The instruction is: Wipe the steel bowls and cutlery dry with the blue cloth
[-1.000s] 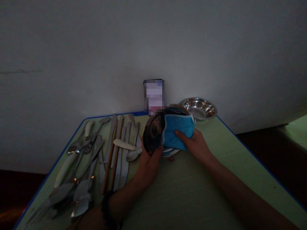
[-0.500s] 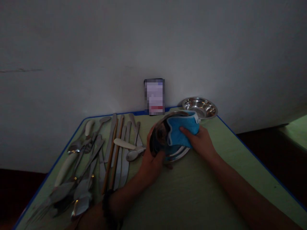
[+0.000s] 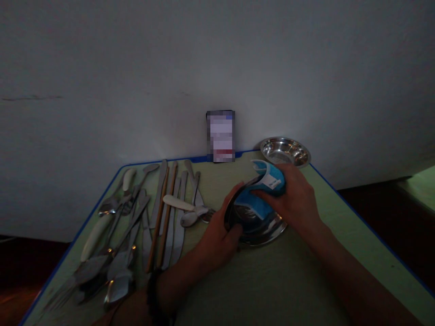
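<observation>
A shiny metal bowl (image 3: 268, 233) is held tilted above the table, its inside turned toward me. My left hand (image 3: 220, 231) grips its left rim, thumb on the inside and fingers behind. My right hand (image 3: 295, 194) is closed on a blue cloth (image 3: 260, 203) with a white tag. The cloth is folded over the bowl's upper right rim, and part of it lies against the inside. To the left of the bowl are a white-handled fork (image 3: 178, 203) and a small spoon (image 3: 189, 219).
Loose spoons, forks and table knives (image 3: 168, 244) cover the table's left side, with wooden chopsticks (image 3: 158, 217) among them. A second metal bowl (image 3: 285, 151) stands at the back right edge. A phone (image 3: 220, 136) leans on the wall (image 3: 136, 68). The green table (image 3: 268, 290) has a blue edge.
The bowl has shifted slightly right and down in the view, with my left hand on it. My right hand has turned, and the cloth has gone from lying flat to curling over the rim.
</observation>
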A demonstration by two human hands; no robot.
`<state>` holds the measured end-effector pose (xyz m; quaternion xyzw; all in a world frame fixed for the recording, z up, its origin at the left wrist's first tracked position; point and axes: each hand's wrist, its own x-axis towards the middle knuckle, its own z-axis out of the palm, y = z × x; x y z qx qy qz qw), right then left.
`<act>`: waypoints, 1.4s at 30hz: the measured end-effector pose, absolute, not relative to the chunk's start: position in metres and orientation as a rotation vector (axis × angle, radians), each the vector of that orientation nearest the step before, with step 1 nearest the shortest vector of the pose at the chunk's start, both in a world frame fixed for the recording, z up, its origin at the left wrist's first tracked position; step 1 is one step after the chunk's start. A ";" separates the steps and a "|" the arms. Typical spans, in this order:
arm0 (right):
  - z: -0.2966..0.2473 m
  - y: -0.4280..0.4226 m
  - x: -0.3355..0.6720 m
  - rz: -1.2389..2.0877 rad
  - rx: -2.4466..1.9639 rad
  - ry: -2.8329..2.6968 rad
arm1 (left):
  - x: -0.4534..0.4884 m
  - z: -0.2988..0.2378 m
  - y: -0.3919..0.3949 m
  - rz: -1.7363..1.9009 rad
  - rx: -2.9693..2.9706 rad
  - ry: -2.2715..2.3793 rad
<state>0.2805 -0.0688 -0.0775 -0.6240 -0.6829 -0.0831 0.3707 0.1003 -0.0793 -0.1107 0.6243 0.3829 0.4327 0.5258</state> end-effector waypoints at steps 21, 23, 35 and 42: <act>-0.099 -0.060 0.265 0.747 -1.577 -1.204 | 0.096 -0.115 -0.072 1.152 1.509 1.141; -0.099 -0.060 0.266 0.754 -1.565 -1.220 | 0.096 -0.117 -0.072 1.128 1.508 1.128; -0.100 -0.057 0.275 0.590 -1.647 -1.389 | 0.098 -0.114 -0.069 1.163 1.445 1.084; -0.101 -0.057 0.274 0.493 -1.641 -1.430 | 0.099 -0.116 -0.070 1.210 1.451 1.114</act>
